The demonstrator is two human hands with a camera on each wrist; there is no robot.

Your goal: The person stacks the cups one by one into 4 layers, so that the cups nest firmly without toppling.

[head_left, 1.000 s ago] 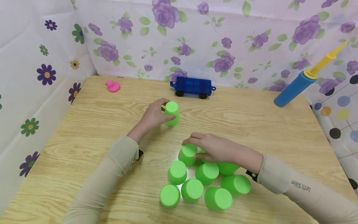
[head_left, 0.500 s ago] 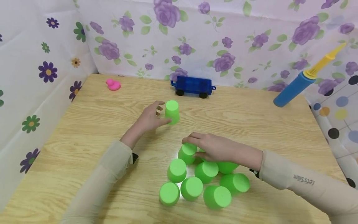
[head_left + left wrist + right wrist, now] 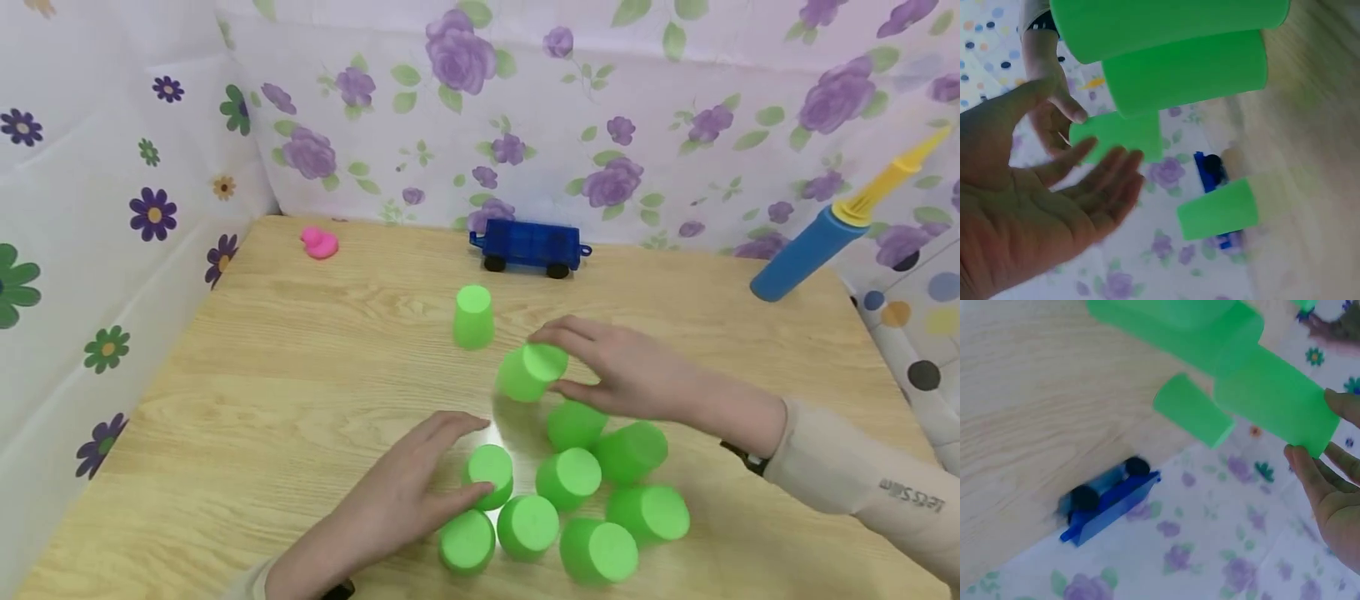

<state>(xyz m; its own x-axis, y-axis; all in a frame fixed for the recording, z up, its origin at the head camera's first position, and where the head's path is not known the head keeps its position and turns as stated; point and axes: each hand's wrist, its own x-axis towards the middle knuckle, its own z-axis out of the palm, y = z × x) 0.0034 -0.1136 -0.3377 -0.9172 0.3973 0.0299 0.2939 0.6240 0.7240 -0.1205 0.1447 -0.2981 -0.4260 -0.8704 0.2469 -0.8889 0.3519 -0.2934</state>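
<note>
My right hand (image 3: 633, 371) grips a green plastic cup (image 3: 527, 375) between thumb and fingers near its base. The cup leans, bottom up, over the table, and in the right wrist view the same cup (image 3: 1272, 400) shows its smooth side. Behind it, a single green cup (image 3: 473, 323) stands upside down by itself. With fingers spread and nothing in its grasp, my left hand (image 3: 397, 492) hovers beside the front-left cups; its thumb overlaps an upturned cup (image 3: 487, 473) in the head view. Several more upturned cups (image 3: 528, 527) stand clustered at the front.
A blue toy wagon (image 3: 531, 246) is at the table's back edge, with a pink rubber duck (image 3: 320, 243) to its left. At the back right, a blue and yellow hand pump (image 3: 802, 250) leans against the flowered cloth (image 3: 525, 100). Light wood forms the tabletop (image 3: 300, 358).
My left hand has released the single cup and drawn back toward the front cups. My right hand has lifted a cup from the cluster's back-left corner and tilted it.
</note>
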